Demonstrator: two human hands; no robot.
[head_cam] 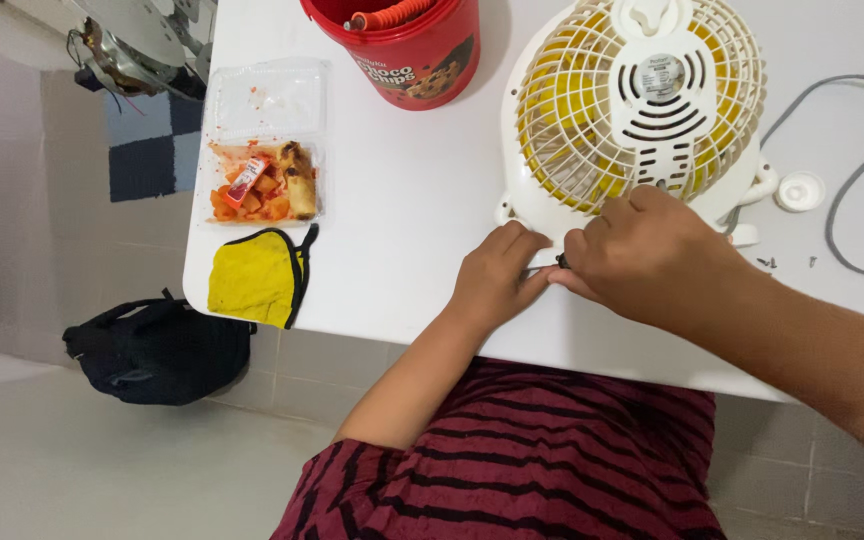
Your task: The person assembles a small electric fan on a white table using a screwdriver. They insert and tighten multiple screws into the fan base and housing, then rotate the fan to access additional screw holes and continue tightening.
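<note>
- The fan [642,110] lies grille-up on the white bench [422,200], at 12 o'clock from both hands — flat, so its lower rim faces the person.
- Left hand [497,275] braces the rim; fingers together, pinching a thin metal piece.
- Right hand [647,255] has its fingers clamped on a small dark tool [560,262] at the rim.
- Housing is cream with yellow blades behind the grille; a grey cord [842,180] trails at 3 o'clock.

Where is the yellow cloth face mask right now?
In the head view, the yellow cloth face mask with black edging lies at the white table's left corner, just below the clear plastic food container, well left of both hands.
</note>
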